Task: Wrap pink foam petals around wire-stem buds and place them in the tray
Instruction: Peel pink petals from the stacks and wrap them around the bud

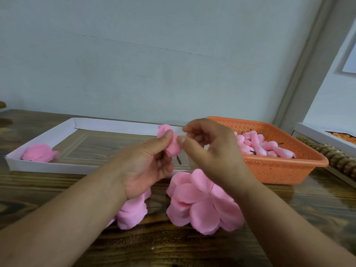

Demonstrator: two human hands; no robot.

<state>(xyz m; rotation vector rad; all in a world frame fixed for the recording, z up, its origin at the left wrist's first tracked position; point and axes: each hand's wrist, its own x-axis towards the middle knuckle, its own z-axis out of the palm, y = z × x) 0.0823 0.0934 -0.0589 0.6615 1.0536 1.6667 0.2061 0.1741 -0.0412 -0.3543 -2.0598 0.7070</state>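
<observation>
Pinching the bud [170, 144] between thumb and curled fingers, our left hand [146, 164] is holding it upright above the table, with its dark wire stem [179, 160] poking out below. Our right hand [210, 149] is meeting it from the right side, fingertips curled in and touching the pink foam near the top; whether they are nipping a petal edge or only pressing it we cannot tell.

Just beneath the grip, loose petals [202, 205] are lying in a fanned heap, and a second, smaller stack [133, 211] is sitting under our left wrist. To the left and behind, the white tray [44, 166] is holding one finished flower [39, 152] in its near left corner. To the right, the orange basket [285, 170] is holding many bare buds [264, 147] with stems showing.

We are judging the work as barely begun: one flower done, one being wrapped, a full basket waiting.

Everything is resting on a dark wood-grain table [173, 247], pushed against a pale wall [154, 64]. Far to the right, a second white tray [325, 135] and a string of brown beads [339, 160] are lying at the table's edge.
</observation>
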